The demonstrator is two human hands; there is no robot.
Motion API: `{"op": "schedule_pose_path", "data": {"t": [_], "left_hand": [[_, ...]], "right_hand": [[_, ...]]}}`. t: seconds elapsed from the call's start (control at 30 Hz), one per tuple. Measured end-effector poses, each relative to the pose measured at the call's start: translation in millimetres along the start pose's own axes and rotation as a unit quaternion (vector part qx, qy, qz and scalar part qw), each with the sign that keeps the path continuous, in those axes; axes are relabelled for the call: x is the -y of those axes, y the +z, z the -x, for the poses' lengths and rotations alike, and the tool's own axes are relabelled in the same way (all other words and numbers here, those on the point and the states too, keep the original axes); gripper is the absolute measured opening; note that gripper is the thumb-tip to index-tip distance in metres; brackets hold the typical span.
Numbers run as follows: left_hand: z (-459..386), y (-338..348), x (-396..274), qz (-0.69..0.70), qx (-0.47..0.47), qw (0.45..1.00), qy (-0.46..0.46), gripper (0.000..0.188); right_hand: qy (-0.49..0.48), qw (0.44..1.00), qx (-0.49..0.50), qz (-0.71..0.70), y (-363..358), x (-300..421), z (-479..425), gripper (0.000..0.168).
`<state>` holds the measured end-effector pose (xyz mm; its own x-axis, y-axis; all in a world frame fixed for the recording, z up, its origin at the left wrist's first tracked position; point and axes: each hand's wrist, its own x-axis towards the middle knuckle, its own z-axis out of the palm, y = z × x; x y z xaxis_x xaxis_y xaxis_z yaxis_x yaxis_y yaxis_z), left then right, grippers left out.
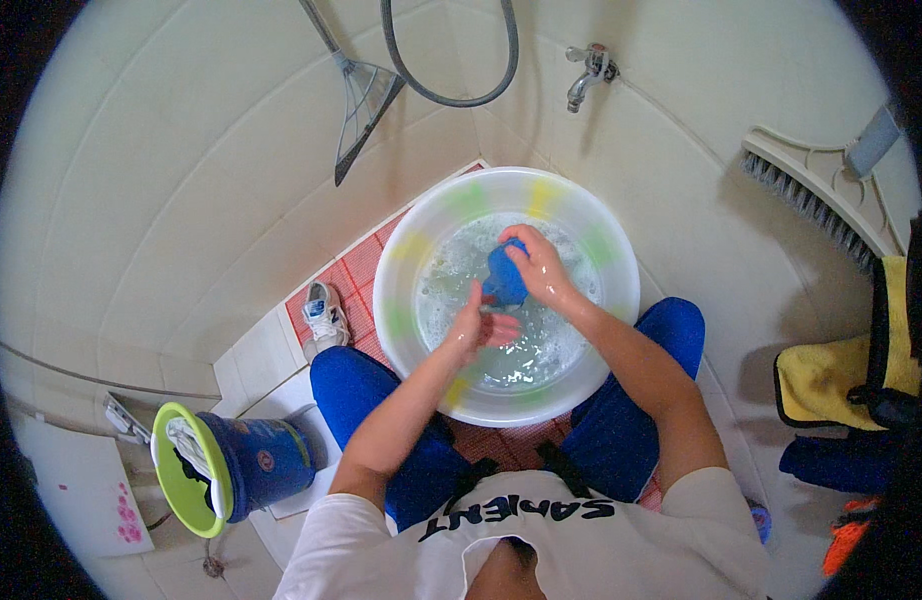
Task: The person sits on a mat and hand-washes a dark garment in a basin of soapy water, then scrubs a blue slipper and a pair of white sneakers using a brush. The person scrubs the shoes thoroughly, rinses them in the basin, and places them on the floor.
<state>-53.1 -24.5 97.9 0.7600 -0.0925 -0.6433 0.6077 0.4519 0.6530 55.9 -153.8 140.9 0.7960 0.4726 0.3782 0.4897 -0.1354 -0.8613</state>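
A white plastic basin [392,360] with green and yellow patches stands between my knees, holding sudsy water [461,262]. Over the water, my right hand [534,262] grips the upper right part of a blue object [506,276], soft-looking and perhaps a cloth or sponge. Its lower edge meets the water or hangs just above it; I cannot tell which. My left hand [485,326] is low at the lower left of the blue object, palm up with fingers spread and partly in the water. Whether its fingertips touch the object is unclear.
A white sneaker [326,319] sits on red matting [363,262] left of the basin. A blue bucket [269,461] with a green basin [160,480] holding fabric is at lower left. A tap [590,75], hose [461,103], squeegee [363,105], brush [813,191] and yellow towel [821,375] line the walls.
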Motion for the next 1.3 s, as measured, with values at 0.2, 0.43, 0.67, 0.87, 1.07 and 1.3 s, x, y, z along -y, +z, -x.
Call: {"op": "schedule_pose_path", "data": {"t": [0.2, 0.43, 0.67, 0.87, 1.07, 1.3], "left_hand": [[2.3, 8.3, -4.9, 0.307, 0.15, 0.939, 0.033, 0.08], [-26.0, -0.1, -5.4, 0.345, 0.199, 0.917, 0.013, 0.05], [-51.2, -30.4, 32.3, 0.411, 0.324, 0.852, -0.008, 0.034], [-68.2, -17.5, 39.0, 0.346, 0.057, 0.935, 0.06, 0.027], [-57.1, -0.4, 32.4, 0.287, -0.062, 0.951, 0.101, 0.034], [-38.1, -9.1, 5.0, 0.266, 0.077, 0.961, -0.002, 0.047]], "right_hand": [[-0.138, 0.976, 0.15, 0.071, 31.4, 43.5, 44.0, 0.016], [-0.189, 0.964, 0.136, 0.125, 50.7, 55.7, 62.8, 0.022], [-0.104, 0.97, 0.043, 0.215, 78.4, 35.2, 66.6, 0.033], [0.055, 0.983, 0.003, 0.176, 86.0, 1.1, 42.3, 0.04], [0.132, 0.964, -0.007, 0.229, 80.4, -26.6, 37.0, 0.05], [0.048, 0.992, -0.029, 0.113, 92.7, 43.2, 88.2, 0.033]]}}
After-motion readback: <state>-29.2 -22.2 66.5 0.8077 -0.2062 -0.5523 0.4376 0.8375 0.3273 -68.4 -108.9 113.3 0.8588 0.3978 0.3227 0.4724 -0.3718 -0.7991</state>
